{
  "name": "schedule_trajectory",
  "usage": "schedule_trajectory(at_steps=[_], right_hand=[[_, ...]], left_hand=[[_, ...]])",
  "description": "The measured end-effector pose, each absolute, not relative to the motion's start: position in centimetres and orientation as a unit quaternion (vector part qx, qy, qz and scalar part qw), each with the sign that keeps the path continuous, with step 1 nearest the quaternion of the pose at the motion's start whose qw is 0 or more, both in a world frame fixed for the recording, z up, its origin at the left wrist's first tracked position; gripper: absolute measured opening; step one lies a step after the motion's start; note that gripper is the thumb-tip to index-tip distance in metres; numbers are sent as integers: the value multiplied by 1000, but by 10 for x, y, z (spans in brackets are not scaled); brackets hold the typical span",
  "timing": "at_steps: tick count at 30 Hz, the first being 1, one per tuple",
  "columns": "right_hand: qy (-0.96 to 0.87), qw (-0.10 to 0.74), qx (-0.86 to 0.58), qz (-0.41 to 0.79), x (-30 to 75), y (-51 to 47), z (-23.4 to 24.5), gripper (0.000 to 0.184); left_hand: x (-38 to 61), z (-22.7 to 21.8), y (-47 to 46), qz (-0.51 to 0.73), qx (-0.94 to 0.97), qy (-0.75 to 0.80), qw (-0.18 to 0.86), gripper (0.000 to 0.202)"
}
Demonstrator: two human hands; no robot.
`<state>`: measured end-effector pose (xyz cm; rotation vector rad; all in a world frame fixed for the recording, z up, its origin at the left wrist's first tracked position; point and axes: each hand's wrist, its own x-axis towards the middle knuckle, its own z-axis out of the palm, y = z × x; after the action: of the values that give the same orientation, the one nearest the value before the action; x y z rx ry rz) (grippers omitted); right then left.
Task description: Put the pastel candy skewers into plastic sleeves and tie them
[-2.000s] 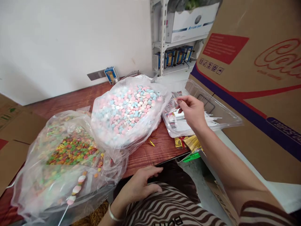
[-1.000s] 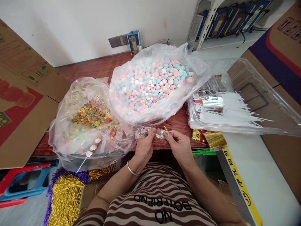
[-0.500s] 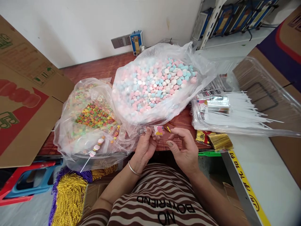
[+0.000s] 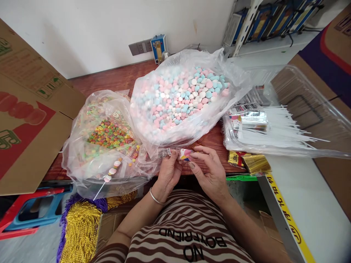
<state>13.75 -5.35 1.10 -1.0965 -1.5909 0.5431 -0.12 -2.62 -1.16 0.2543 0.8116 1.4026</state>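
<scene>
A small clear printed candy wrapper (image 4: pixel 183 153), with pink, yellow and blue on it, is pinched between the thumb and fingers of my left hand (image 4: pixel 169 168). Its dark-lettered end (image 4: pixel 163 153) sticks out to the left. My right hand (image 4: pixel 210 170) has its fingertips at the wrapper's right end, thumb below and fingers bent above. What exactly lies between those fingertips is partly hidden. Beyond both hands, a large clear bag of pink, blue and white candies (image 4: pixel 189 96) rests on the table. A bag of small colourful ring candies (image 4: pixel 111 135) lies to the left.
A candy skewer (image 4: pixel 112 170) lies on the left bag. At the right, a clear plastic tray (image 4: pixel 233 144) holds white sticks (image 4: pixel 285 128) and printed wrappers. Gold twist ties (image 4: pixel 256 163) lie at the table's front edge. Cardboard boxes (image 4: pixel 33 109) flank the table.
My right hand has moved slightly left, up to the wrapper's right end. The gold strip seen by its fingertips is now mostly hidden. My left hand keeps its grip.
</scene>
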Motion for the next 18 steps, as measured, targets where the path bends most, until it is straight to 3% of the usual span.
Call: schedule_trajectory(at_steps=[13,18], right_hand=[[-635,537,-449,328,132,-51,8,8],[-608,529,-436,400,131,-51,5,14]], left_hand=[[-1,-19,-23,655,132,365,648,45],[2,-19,-23,679,127,384,613,47]])
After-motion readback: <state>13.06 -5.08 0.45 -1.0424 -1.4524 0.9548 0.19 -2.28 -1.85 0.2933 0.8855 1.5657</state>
